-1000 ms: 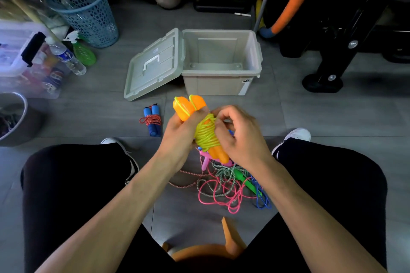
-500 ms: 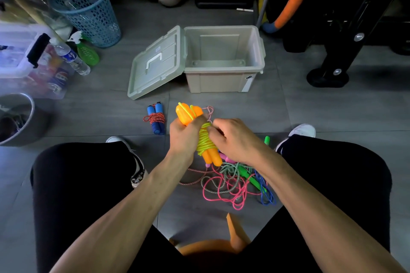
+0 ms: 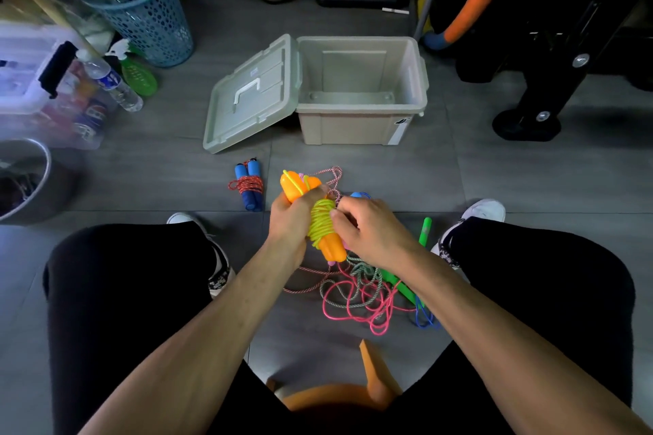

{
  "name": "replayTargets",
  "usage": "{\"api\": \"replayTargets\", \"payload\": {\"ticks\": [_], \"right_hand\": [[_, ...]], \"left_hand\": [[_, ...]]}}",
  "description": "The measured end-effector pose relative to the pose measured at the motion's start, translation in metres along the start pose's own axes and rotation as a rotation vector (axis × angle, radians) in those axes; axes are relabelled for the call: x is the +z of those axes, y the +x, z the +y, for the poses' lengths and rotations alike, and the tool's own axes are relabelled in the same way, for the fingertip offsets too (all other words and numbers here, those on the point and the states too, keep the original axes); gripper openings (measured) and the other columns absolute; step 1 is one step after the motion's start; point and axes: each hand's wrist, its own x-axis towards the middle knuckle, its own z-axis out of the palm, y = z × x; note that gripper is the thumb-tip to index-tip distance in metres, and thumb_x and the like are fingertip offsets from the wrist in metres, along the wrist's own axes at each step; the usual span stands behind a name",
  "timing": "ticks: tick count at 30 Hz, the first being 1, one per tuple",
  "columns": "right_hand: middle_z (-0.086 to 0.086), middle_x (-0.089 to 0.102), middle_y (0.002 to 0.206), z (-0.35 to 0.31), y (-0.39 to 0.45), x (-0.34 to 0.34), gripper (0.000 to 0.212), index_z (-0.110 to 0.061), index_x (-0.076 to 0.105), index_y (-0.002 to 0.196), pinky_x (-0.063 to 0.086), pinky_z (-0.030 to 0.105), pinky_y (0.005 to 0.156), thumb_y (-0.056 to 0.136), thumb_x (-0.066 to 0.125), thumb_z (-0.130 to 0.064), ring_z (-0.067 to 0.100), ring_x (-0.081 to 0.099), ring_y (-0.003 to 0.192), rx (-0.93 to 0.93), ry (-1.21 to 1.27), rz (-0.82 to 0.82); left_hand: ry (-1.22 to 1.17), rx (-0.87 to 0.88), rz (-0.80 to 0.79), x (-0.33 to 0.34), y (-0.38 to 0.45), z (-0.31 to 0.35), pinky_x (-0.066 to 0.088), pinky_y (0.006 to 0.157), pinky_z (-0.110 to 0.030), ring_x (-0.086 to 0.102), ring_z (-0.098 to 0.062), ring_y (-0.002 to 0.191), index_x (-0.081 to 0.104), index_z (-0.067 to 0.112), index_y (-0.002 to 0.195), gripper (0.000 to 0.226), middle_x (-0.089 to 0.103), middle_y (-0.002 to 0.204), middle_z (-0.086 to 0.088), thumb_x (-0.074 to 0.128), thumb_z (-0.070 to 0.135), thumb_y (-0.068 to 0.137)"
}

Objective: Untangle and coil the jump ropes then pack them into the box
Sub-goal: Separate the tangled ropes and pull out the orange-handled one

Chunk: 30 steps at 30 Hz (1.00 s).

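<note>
Gripping the orange-handled jump rope (image 3: 319,222) at frame centre, the left hand (image 3: 291,219) curls around its handles while the right hand (image 3: 367,229) pinches the yellow-green coil; the open box (image 3: 360,95) sits above, tangled ropes (image 3: 360,293) below.

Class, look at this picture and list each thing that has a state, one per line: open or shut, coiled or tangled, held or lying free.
box: open, nothing visible inside
lid: off, leaning against the box
orange-handled rope: coiled, held
blue-handled rope: coiled, on floor
rope pile: tangled
left hand: grips orange handles
right hand: pinches yellow cord
</note>
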Motion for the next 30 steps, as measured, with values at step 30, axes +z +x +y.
{"api": "replayTargets", "payload": {"ticks": [30], "right_hand": [[-0.004,0.066,0.071,0.089,0.139,0.081,0.016,-0.017,0.062,0.084,0.034,0.008,0.039,0.095,0.054,-0.026,-0.004,0.058,0.046,0.572,0.045,-0.281]], "left_hand": [[0.419,-0.268,0.247,-0.129,0.333,-0.125,0.059,0.073,-0.052,0.072,-0.028,0.074,0.074,0.018,0.084,0.044,0.075,0.081,-0.005,0.077,0.053,0.058]]}}
